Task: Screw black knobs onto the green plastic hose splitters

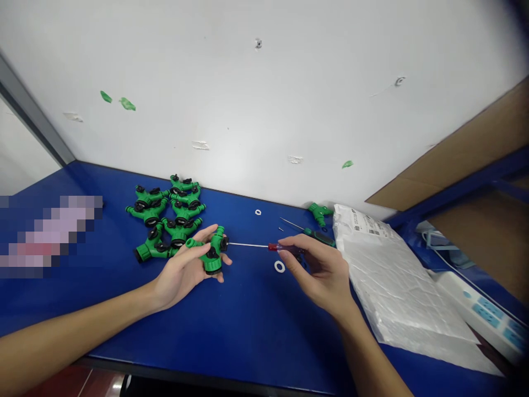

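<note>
My left hand (182, 275) holds a green Y-shaped connector (214, 255) with black valve parts, thumb across its front. My right hand (318, 267) grips the red handle of a screwdriver (274, 247). The screwdriver's thin shaft points left, and its tip meets the black knob (224, 243) on the connector's right side. Behind and left of my left hand, several similar green connectors (178, 211) lie in a group. A white ring (280, 267) rests on the table just left of my right hand.
On the blue table (248, 331) lie a smaller white ring (258, 212), a green-handled screwdriver (319, 236) and another green connector (319, 214). A white padded package (384, 275) and a power strip (479, 311) sit at the right. The white wall (231, 99) stands behind.
</note>
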The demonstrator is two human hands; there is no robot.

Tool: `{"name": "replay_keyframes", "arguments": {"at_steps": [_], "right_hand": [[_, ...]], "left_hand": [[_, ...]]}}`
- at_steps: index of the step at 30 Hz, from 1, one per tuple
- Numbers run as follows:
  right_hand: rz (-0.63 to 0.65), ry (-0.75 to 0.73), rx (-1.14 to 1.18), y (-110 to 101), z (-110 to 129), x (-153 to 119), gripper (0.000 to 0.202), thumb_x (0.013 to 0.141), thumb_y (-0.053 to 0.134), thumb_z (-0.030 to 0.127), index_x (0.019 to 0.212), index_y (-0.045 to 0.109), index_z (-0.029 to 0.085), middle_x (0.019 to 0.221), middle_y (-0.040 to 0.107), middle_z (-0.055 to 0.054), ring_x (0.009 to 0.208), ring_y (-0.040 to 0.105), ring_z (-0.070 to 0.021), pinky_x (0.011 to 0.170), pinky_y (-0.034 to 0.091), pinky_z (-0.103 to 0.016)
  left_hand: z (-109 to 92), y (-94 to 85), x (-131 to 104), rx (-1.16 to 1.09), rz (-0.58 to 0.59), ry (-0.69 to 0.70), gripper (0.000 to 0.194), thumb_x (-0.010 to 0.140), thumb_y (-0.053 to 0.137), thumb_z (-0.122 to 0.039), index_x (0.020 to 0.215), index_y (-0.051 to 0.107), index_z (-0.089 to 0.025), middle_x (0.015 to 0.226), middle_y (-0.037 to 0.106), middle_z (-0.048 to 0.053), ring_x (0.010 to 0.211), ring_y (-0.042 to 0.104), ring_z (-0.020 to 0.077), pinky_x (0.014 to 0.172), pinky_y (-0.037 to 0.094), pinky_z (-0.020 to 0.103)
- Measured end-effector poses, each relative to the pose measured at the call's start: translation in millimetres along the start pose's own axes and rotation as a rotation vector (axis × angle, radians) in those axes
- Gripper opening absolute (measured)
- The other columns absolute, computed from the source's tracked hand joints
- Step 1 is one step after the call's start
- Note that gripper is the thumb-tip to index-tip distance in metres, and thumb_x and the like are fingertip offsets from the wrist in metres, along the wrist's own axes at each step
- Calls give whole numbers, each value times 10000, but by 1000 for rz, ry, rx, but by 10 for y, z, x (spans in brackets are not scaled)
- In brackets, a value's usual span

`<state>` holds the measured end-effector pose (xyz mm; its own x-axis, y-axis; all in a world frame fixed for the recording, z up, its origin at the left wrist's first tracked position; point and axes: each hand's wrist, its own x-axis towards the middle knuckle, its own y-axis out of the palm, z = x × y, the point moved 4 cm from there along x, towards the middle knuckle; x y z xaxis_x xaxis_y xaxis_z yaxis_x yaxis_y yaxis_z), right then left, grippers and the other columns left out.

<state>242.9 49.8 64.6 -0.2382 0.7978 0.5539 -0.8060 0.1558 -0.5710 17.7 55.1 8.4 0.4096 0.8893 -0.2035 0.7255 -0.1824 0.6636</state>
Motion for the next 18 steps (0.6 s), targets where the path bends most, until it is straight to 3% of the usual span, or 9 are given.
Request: {"name": "replay_keyframes", "arguments": {"at_steps": [12,16,18], "right_hand": [[72,-64,21,11,25,17,121,917,599,165,1002,666,218,896,712,-57,779,661,-186,663,539,-313],[49,7,-121,23,5,7,80,932,586,215,932,665,201,765,701,-22,606,613,-147,571,495,-275],[83,40,-160,47,2,1,181,968,520,243,861,657,193,685,666,-12,552,585,-136,538,466,-268]], "left_hand": [[12,-21,5,51,-6,24,533,889,588,-261,1409,472,-274,1165,618,113,911,620,271,668,479,389],[28,1,-6,110,-20,55,507,850,637,-263,1345,534,-302,1326,512,100,912,605,256,639,500,379],[39,17,-13,124,-11,61,488,841,649,-262,1318,555,-305,1370,470,94,918,600,254,639,506,382]]}}
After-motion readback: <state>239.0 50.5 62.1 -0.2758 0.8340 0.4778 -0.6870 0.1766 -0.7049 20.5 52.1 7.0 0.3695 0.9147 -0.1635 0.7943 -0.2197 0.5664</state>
